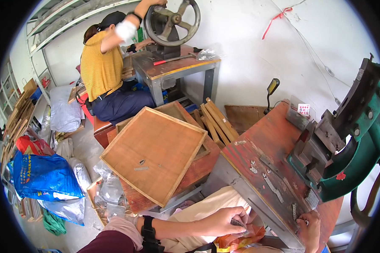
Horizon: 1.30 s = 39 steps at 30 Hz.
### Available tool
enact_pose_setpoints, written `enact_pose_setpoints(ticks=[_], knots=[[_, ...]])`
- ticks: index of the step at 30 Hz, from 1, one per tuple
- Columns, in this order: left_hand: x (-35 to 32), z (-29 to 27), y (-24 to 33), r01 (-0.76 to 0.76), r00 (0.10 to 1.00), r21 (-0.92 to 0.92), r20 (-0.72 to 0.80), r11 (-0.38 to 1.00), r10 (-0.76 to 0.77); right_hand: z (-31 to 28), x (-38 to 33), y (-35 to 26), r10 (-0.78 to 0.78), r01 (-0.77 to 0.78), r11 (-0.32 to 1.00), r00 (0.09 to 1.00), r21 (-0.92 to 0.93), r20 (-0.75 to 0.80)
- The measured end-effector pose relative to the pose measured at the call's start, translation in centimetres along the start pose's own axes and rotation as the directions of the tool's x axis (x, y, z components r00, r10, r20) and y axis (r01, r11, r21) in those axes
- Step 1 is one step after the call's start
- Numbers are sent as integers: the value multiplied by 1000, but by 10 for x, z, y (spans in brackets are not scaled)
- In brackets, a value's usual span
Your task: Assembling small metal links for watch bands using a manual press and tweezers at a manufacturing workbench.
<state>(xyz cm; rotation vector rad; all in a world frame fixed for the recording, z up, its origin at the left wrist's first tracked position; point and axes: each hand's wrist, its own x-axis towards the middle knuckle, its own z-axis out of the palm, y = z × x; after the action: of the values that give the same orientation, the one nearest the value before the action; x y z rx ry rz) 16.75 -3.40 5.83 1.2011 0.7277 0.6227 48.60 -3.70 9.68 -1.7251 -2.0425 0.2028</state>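
Note:
Over my lap, my left hand (pixel 229 221) is closed, its fingertips pinching a small grey metal piece (pixel 238 223). My right hand (pixel 310 230) rests at the near edge of the red-brown work table (pixel 257 145), its fingers curled; what they grip, if anything, is too small to make out. A short silvery linked strip (pixel 294 211) lies just beyond those fingers, and a grey metal block of rows (pixel 311 199) sits beside it. Farther up are a longer linked strip (pixel 273 188) and several small loose metal bits (pixel 253 167).
A green hand press (pixel 359 164) towers at the right. On my left a shallow wooden tray (pixel 154 147) holds a few small pieces. A co-worker in a yellow striped top (pixel 100 67) operates another press with a handwheel (pixel 176 19). Blue bags (pixel 46 177) lie at the far left.

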Motion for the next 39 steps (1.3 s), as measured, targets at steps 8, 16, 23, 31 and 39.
enact_pose_setpoints(ticks=[8, 16, 23, 31, 39], knots=[[8, -2, -13, -6, 1000, -91, -10, 996, 5, -6, -11, 4, 100, -99, 990, 995, -100, -3], [11, 5, -5, 99, 970, -192, -199, 976, -138, -17, -9, 18, 102, -96, 992, 992, 87, -77], [22, 9, -9, 120, 973, -176, -175, 977, -151, -12, -11, 20, 63, -61, 992, 998, 109, -13], [32, 14, -7, 138, 988, -170, -48, 976, -148, -12, -3, 14, 56, -56, 998, 991, -4, 121], [36, 16, -8, -77, 997, -20, 18, 997, 77, -2, -23, -9, 151, -128, 984, 969, 124, -197]])
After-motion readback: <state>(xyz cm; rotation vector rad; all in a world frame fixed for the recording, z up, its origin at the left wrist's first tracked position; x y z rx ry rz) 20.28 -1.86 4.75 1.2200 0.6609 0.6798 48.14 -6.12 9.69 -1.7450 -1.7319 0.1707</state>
